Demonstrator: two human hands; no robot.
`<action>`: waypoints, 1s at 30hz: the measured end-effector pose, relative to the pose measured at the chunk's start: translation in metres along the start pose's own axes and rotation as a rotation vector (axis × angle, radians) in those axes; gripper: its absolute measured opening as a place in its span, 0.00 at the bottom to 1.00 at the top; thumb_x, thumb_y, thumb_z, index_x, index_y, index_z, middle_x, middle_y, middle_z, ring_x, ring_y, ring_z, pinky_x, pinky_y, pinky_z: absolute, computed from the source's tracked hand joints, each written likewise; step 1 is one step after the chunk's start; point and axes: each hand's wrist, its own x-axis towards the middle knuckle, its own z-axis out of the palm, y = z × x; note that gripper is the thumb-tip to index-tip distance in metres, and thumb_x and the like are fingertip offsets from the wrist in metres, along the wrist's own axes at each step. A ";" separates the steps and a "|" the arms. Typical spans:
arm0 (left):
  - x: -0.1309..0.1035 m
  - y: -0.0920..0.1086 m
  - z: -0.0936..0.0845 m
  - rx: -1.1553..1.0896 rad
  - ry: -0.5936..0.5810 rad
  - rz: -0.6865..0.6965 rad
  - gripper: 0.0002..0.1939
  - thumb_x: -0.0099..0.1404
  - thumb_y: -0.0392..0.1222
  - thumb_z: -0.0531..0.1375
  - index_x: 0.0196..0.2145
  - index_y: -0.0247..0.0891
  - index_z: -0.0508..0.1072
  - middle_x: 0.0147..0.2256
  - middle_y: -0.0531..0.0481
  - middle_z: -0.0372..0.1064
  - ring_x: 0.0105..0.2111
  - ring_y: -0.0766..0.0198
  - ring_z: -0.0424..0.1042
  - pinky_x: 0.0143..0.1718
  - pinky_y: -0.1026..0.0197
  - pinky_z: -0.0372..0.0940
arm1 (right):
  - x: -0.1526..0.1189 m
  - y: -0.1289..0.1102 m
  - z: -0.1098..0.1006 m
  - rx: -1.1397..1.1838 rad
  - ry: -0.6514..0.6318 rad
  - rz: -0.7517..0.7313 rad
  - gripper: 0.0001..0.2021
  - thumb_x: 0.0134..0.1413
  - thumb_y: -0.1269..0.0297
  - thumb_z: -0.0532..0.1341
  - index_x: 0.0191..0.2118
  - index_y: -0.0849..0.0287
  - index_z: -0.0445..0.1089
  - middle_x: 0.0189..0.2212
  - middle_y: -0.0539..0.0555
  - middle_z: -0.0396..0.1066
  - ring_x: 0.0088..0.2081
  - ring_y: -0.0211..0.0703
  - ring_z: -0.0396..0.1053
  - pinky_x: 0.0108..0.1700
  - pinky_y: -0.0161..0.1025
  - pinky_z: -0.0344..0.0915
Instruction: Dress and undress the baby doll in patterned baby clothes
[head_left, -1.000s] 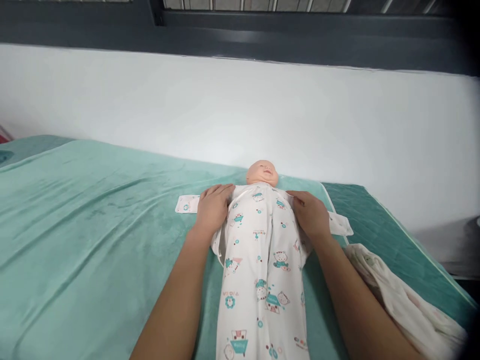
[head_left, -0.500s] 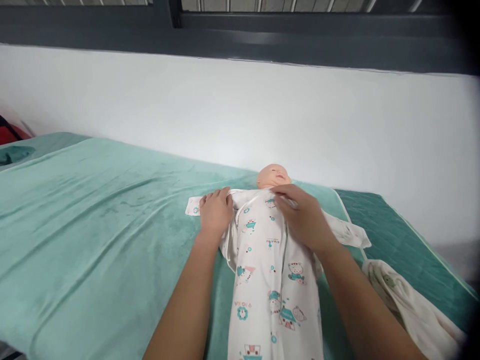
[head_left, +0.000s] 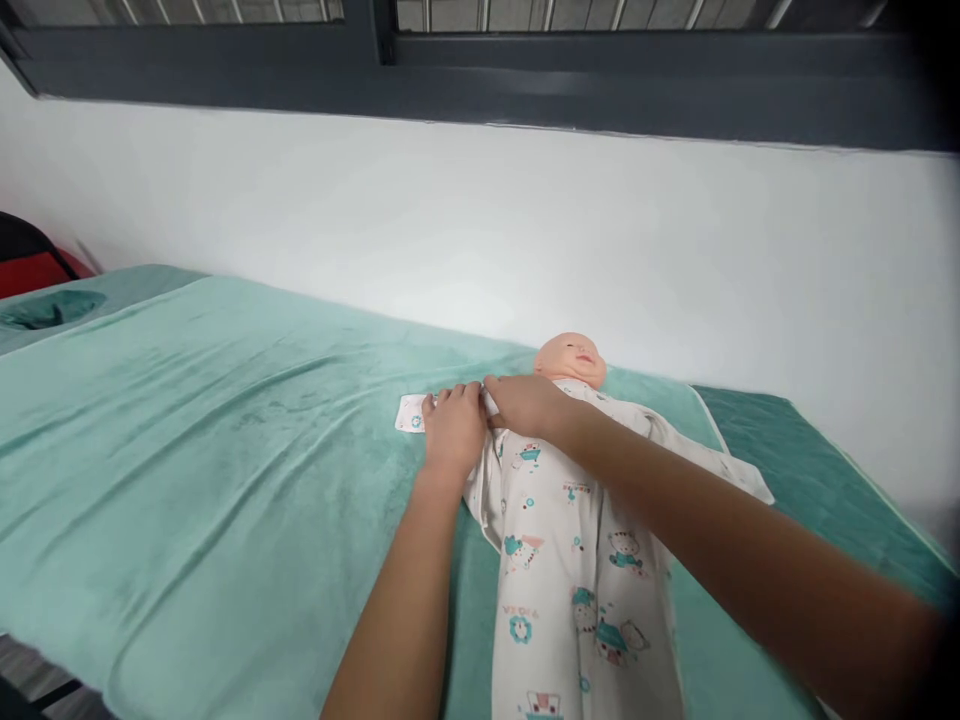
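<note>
A baby doll [head_left: 570, 358] lies on its back, its head showing above the collar of a white printed baby gown [head_left: 544, 560]. My left hand [head_left: 455, 428] is closed over the gown's left-side sleeve [head_left: 410, 413], whose cuff sticks out flat beyond my fingers. Right beside it, my right hand [head_left: 521, 402] reaches across the doll's chest, fingers bent onto the same sleeve near the shoulder. My fingertips hide what lies inside the sleeve. The other sleeve [head_left: 724, 465] stretches out to the right, partly behind my right forearm.
A light green blanket [head_left: 225, 450] with soft folds covers the surface, over a darker green quilted cover [head_left: 787, 440] at the right. A white wall [head_left: 450, 220] runs behind, below a dark window frame [head_left: 600, 80]. A red and black item [head_left: 34, 262] stands far left.
My right hand has moved left from the gown's collar and chest to the left-side sleeve, beside my left hand. My left hand stays on that sleeve. The view has shifted slightly left.
</note>
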 end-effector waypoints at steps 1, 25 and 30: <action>0.000 0.000 -0.001 -0.014 0.009 0.002 0.18 0.72 0.39 0.46 0.52 0.45 0.70 0.45 0.46 0.74 0.48 0.52 0.70 0.54 0.47 0.57 | -0.003 0.002 -0.001 -0.004 0.008 -0.007 0.17 0.59 0.58 0.59 0.51 0.60 0.66 0.39 0.58 0.74 0.39 0.51 0.73 0.36 0.41 0.63; -0.001 -0.002 -0.005 -0.004 0.079 -0.052 0.30 0.60 0.27 0.52 0.59 0.44 0.64 0.53 0.41 0.69 0.55 0.46 0.64 0.56 0.40 0.57 | -0.040 0.026 -0.029 0.045 0.129 0.095 0.17 0.64 0.58 0.52 0.55 0.45 0.68 0.44 0.56 0.72 0.37 0.47 0.70 0.38 0.42 0.58; 0.000 0.011 0.001 -0.010 0.043 0.104 0.27 0.63 0.32 0.55 0.60 0.43 0.62 0.54 0.42 0.68 0.57 0.49 0.61 0.64 0.35 0.43 | -0.023 0.013 -0.017 0.089 0.130 0.053 0.18 0.62 0.61 0.54 0.56 0.48 0.68 0.44 0.56 0.74 0.42 0.50 0.72 0.43 0.43 0.61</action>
